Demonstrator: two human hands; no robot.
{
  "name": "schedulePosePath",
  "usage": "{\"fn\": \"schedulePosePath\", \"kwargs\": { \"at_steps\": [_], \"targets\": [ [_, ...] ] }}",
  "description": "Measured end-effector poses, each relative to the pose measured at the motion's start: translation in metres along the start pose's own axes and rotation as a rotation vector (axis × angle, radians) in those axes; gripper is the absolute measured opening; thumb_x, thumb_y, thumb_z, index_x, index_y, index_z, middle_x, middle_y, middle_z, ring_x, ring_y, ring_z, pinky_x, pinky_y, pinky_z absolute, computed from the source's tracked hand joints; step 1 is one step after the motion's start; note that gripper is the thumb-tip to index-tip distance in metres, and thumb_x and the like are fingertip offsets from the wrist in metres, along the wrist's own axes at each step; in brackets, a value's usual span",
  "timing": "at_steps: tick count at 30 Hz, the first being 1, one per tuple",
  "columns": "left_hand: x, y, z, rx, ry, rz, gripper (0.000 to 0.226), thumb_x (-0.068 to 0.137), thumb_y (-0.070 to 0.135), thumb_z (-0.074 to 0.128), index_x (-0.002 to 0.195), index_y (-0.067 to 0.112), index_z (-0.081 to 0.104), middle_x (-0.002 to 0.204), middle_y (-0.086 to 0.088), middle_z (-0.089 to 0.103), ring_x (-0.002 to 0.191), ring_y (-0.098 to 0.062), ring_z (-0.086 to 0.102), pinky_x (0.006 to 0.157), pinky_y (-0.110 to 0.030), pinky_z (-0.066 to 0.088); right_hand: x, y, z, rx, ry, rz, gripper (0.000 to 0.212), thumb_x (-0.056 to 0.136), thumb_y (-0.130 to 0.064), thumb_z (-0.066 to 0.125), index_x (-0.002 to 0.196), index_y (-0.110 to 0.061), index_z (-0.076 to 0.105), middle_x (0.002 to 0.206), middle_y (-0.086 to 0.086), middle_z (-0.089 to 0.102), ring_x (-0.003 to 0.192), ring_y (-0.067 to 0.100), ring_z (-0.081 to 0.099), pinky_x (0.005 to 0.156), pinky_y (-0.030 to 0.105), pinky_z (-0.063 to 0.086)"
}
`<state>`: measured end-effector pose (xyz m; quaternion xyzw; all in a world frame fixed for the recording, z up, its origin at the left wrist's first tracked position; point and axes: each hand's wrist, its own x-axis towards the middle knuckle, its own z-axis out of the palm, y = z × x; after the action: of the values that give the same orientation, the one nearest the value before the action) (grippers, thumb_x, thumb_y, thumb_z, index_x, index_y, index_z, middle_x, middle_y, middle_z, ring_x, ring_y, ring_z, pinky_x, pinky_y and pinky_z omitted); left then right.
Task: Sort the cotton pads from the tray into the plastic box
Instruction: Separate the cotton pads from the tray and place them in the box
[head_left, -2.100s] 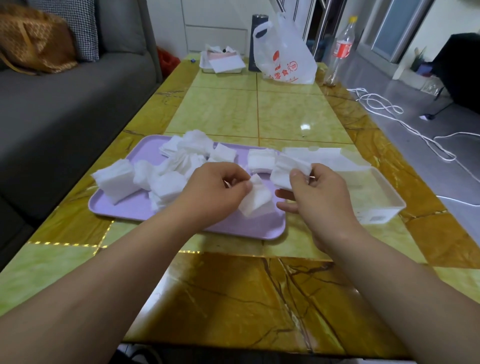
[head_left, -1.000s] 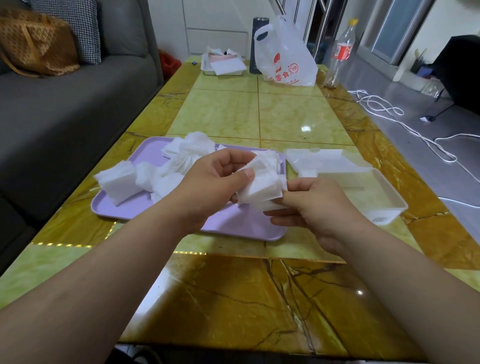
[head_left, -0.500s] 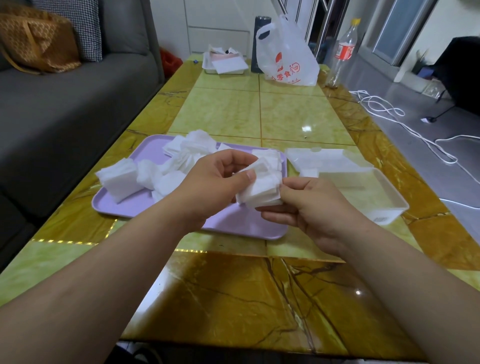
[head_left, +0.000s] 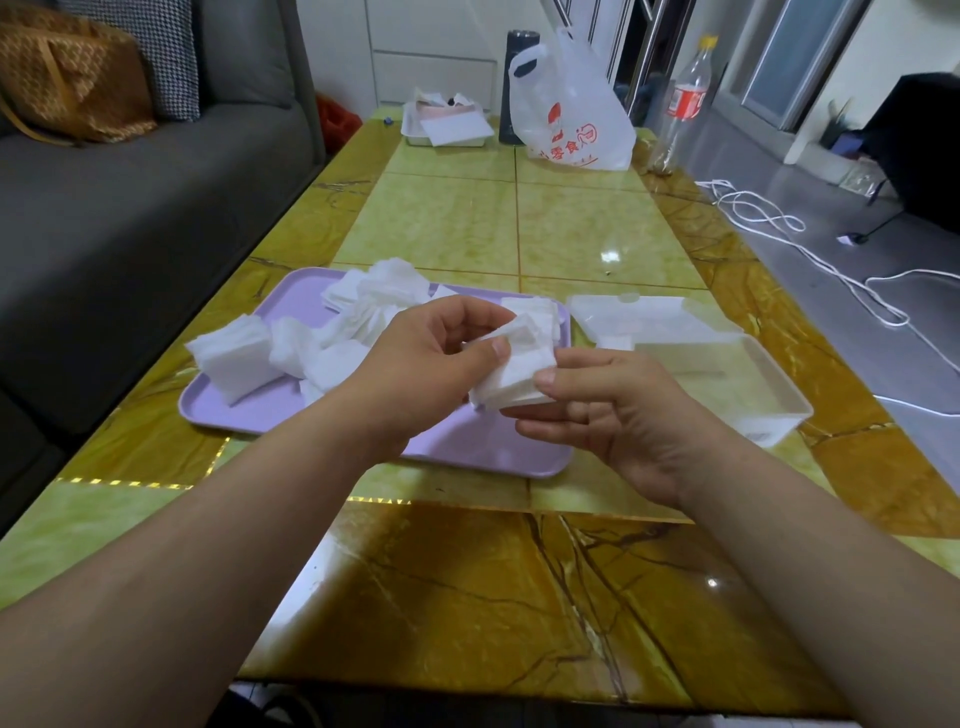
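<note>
Cotton pads stack (head_left: 517, 371) above right end of purple tray (head_left: 260, 410) | left hand (head_left: 431, 364) grip: pinching stack | right hand (head_left: 613, 410) grip: pinching same stack | plastic box (head_left: 769, 395) on counter (head_left: 467, 597), just right of tray

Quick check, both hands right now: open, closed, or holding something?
Left hand: closed, pinching the stack of cotton pads.
Right hand: closed, thumb and fingers gripping the same stack from its other side.
</note>
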<state>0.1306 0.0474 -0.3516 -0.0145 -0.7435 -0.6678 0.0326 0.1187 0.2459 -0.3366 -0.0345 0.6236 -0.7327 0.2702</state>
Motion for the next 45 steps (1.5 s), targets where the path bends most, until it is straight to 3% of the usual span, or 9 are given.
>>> {"fn": "schedulePosePath", "kwargs": {
  "at_steps": [9, 16, 19, 23, 26, 35, 38, 41, 45],
  "targets": [
    [-0.001, 0.001, -0.002, -0.046, 0.008, -0.055, 0.013, 0.098, 0.011, 0.066, 0.107, 0.015, 0.075, 0.094, 0.000, 0.076, 0.075, -0.011, 0.064, 0.056, -0.021, 0.049, 0.004, 0.008, -0.002, 0.010, 0.014, -0.014, 0.029, 0.092, 0.014, 0.058, 0.116, 0.001, 0.069, 0.106, 0.019, 0.078, 0.102, 0.030, 0.076, 0.085, 0.036, 0.061],
    [0.005, -0.005, -0.014, -0.127, 0.137, -0.117, 0.015, 0.097, 0.013, 0.066, 0.110, 0.013, 0.074, 0.092, 0.003, 0.073, 0.079, -0.014, 0.060, 0.066, -0.033, 0.044, 0.009, 0.008, -0.002, 0.022, 0.167, 0.049, 0.030, 0.092, 0.016, 0.057, 0.117, 0.003, 0.068, 0.101, 0.021, 0.078, 0.094, 0.030, 0.078, 0.077, 0.035, 0.064],
    [0.006, -0.001, -0.019, -0.209, 0.105, -0.103, 0.016, 0.098, 0.011, 0.065, 0.113, 0.011, 0.072, 0.093, 0.001, 0.073, 0.079, -0.017, 0.060, 0.066, -0.033, 0.045, 0.011, 0.010, -0.004, 0.019, 0.225, 0.043, 0.029, 0.091, 0.015, 0.059, 0.116, 0.004, 0.068, 0.102, 0.021, 0.078, 0.092, 0.030, 0.078, 0.077, 0.036, 0.064],
    [0.000, 0.003, -0.009, -0.108, -0.021, -0.064, 0.017, 0.094, 0.007, 0.071, 0.109, 0.012, 0.073, 0.098, -0.007, 0.075, 0.085, -0.020, 0.064, 0.072, -0.038, 0.049, 0.009, 0.010, -0.001, -0.029, 0.160, -0.012, 0.028, 0.091, 0.011, 0.063, 0.115, 0.001, 0.073, 0.101, 0.017, 0.079, 0.096, 0.026, 0.078, 0.082, 0.035, 0.064],
    [-0.002, 0.003, -0.004, -0.023, -0.062, -0.079, 0.017, 0.091, 0.006, 0.073, 0.106, 0.016, 0.074, 0.096, -0.002, 0.076, 0.081, -0.014, 0.066, 0.067, -0.028, 0.051, 0.006, 0.009, 0.003, -0.081, 0.087, -0.057, 0.030, 0.087, 0.010, 0.068, 0.112, -0.005, 0.075, 0.103, 0.013, 0.080, 0.102, 0.020, 0.076, 0.085, 0.033, 0.063],
    [-0.004, 0.003, -0.004, 0.059, -0.013, -0.033, 0.017, 0.089, 0.004, 0.075, 0.102, 0.015, 0.075, 0.099, -0.008, 0.077, 0.080, -0.011, 0.067, 0.066, -0.021, 0.054, 0.002, 0.009, 0.004, -0.117, 0.062, -0.072, 0.033, 0.087, 0.010, 0.070, 0.116, -0.005, 0.073, 0.105, 0.013, 0.079, 0.109, 0.023, 0.074, 0.091, 0.038, 0.062],
    [-0.004, 0.002, -0.003, 0.175, 0.022, 0.011, 0.015, 0.089, 0.010, 0.076, 0.101, 0.020, 0.075, 0.093, 0.001, 0.076, 0.077, -0.005, 0.066, 0.067, -0.019, 0.053, 0.001, 0.007, 0.003, -0.115, 0.018, -0.062, 0.032, 0.088, 0.010, 0.065, 0.116, -0.003, 0.073, 0.107, 0.015, 0.078, 0.106, 0.026, 0.074, 0.094, 0.042, 0.060],
    [-0.005, 0.002, 0.001, 0.344, 0.094, 0.063, 0.019, 0.086, 0.023, 0.080, 0.103, 0.027, 0.073, 0.092, 0.010, 0.071, 0.073, -0.002, 0.061, 0.066, -0.016, 0.052, 0.002, 0.010, 0.005, -0.127, 0.038, -0.069, 0.023, 0.089, -0.007, 0.073, 0.112, -0.006, 0.074, 0.102, 0.013, 0.079, 0.097, 0.025, 0.076, 0.095, 0.047, 0.060],
    [-0.003, 0.000, -0.005, 0.411, 0.015, -0.118, 0.044, 0.079, 0.042, 0.085, 0.117, 0.034, 0.066, 0.090, 0.008, 0.064, 0.069, -0.005, 0.058, 0.065, -0.022, 0.047, 0.008, 0.018, 0.006, -0.105, 0.128, -0.052, 0.019, 0.092, 0.004, 0.067, 0.109, -0.004, 0.070, 0.103, 0.016, 0.078, 0.102, 0.031, 0.075, 0.095, 0.047, 0.060]
  ]
}}
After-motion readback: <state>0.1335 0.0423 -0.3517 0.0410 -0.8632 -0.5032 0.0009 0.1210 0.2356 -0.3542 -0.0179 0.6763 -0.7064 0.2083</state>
